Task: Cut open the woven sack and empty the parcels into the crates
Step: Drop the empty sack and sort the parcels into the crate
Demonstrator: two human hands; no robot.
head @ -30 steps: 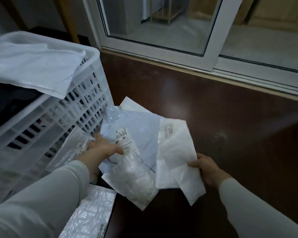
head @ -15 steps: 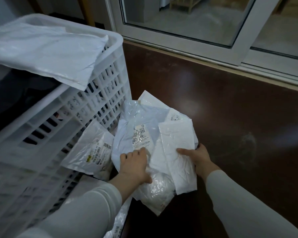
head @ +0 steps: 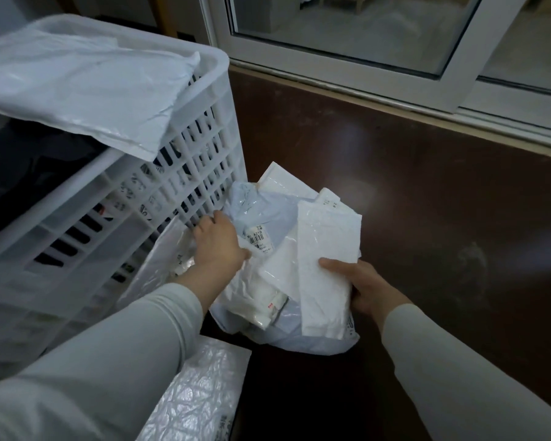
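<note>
White plastic slatted crate (head: 159,173) is right beside the bundle of white and pale-blue poly mailer parcels (head: 287,249) now. Left hand (head: 218,246) has slid off it, fingers spread, reaching a clear-bagged parcel (head: 169,246); right hand (head: 363,286) pinches the bundle's edge. Probably adding one more before loading.

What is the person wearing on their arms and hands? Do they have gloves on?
No gloves. Both the left hand and the right hand are bare, with no rings, watch or bracelets that I can see. Each arm is covered by a long, plain, pale grey-white sleeve that fits snugly and ends at the wrist. The sleeves show no pattern, logo or buttons.
</note>
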